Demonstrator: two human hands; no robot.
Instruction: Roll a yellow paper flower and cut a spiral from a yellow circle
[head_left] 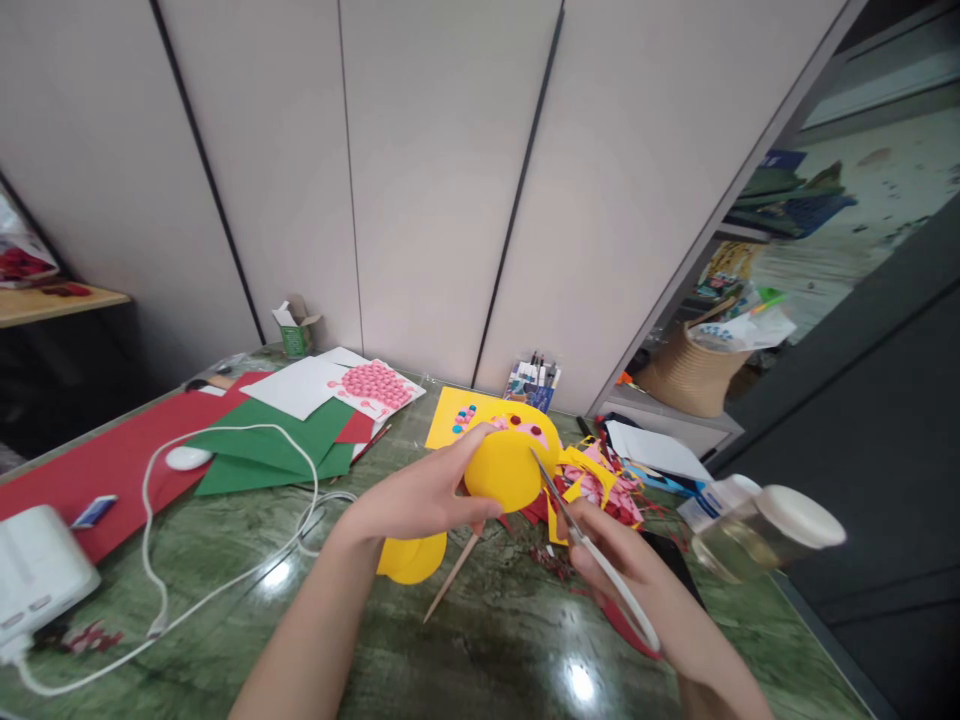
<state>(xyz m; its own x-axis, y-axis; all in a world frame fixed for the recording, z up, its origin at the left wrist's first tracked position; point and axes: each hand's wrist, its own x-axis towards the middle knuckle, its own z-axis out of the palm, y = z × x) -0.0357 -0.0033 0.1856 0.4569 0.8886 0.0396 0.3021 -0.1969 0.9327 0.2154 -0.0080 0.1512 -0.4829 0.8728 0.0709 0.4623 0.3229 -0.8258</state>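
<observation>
Between thumb and fingers, my left hand [435, 487] grips a rounded yellow paper piece [504, 470] above the table. My right hand [619, 555] is closed round white-handled scissors [611, 575], whose blades point up and left and meet the paper's right edge. Whether the blades are parted is hard to see. Under my left wrist lies another round yellow paper [414, 560]. A thin pointed wooden stick [450, 578] rests just below my left fingers. Behind the held piece is more yellow paper [442, 408] with small coloured dots. Yellow, pink and red scraps [600, 480] are heaped beyond the scissors.
Green paper [277, 445], red paper [45, 495] and a white sheet with pink dots [379, 388] lie to the left. A white cable [217, 590] loops from a white charger [45, 570]. At right stands a lidded jar [765, 535]; pens [536, 375] stand at the back.
</observation>
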